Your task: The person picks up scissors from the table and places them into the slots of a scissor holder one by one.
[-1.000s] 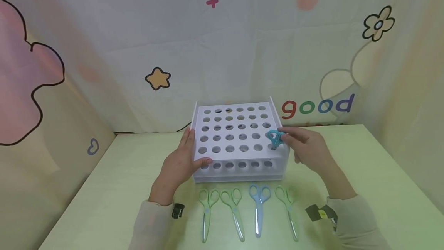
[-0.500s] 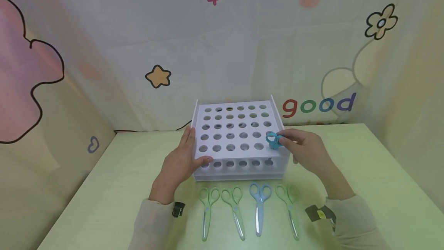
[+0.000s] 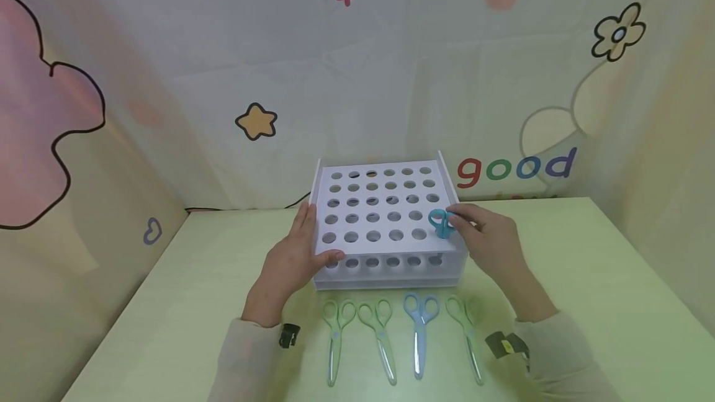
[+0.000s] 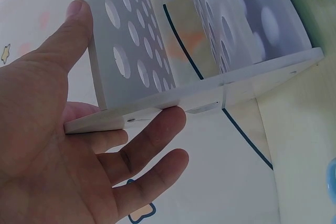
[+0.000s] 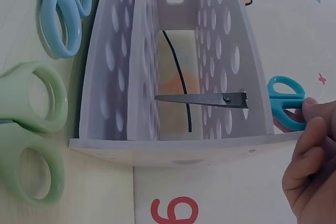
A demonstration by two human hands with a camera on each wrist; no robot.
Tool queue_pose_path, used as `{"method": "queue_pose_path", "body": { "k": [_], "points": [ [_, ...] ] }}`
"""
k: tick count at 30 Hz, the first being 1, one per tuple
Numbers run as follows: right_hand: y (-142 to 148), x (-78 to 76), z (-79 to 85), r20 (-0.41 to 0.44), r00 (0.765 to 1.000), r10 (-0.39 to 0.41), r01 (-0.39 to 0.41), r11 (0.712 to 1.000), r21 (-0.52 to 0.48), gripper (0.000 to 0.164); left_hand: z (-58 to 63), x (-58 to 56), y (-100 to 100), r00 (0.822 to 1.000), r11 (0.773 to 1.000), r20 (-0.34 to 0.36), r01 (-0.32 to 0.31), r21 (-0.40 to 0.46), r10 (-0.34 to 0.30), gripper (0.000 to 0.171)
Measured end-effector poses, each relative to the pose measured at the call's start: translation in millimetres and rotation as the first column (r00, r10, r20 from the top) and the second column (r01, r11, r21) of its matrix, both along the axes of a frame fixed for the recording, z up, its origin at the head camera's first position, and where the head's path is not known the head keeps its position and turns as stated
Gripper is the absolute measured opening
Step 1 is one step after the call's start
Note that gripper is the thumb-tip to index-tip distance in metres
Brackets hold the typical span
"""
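A white rack (image 3: 363,228) with rows of round holes stands on the table. My left hand (image 3: 287,262) grips its left side, with the thumb at the front top edge and the fingers along the side panel. Near the right front corner, my right hand (image 3: 491,237) pinches the handle of teal-handled scissors (image 3: 441,226). In the right wrist view, the metal scissor blades (image 5: 202,99) pass down through a hole in the top plate, their tip right at the lower plate. The handle loops stay above the top plate.
Before the rack lie a blue pair of scissors (image 3: 419,332) and several green ones, including one at the left (image 3: 334,343) and one at the right (image 3: 471,343), handles toward the rack. A printed curtain (image 3: 357,79) hangs behind the pale table (image 3: 179,303).
The teal-handled scissors have sunk slightly and straightened over the right front corner hole, my right hand moving with them. My left hand keeps its place on the rack.
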State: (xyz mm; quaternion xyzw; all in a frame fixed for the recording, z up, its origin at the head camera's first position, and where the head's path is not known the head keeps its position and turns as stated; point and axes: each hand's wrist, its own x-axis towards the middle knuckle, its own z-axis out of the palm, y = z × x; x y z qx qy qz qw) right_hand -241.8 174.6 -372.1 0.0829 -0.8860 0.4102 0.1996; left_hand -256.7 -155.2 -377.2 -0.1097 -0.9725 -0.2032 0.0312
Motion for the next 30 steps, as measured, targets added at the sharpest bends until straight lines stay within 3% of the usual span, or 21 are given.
{"method": "queue_pose_path", "body": {
  "k": [12, 30],
  "points": [
    [-1.9, -3.3, -6.5, -0.097, 0.995, 0.002, 0.001, 0.999, 0.039, 0.017, -0.7, 0.4, -0.5, 1.0, 1.0, -0.008, 0.004, 0.001, -0.004, 0.111],
    [-1.8, -1.6, -2.8, -0.042, 0.999, 0.009, -0.006, 0.998, 0.067, 0.019, 1.3, 0.6, 0.7, 1.0, 1.0, -0.01, 0.004, -0.006, -0.004, 0.111]
  ]
}}
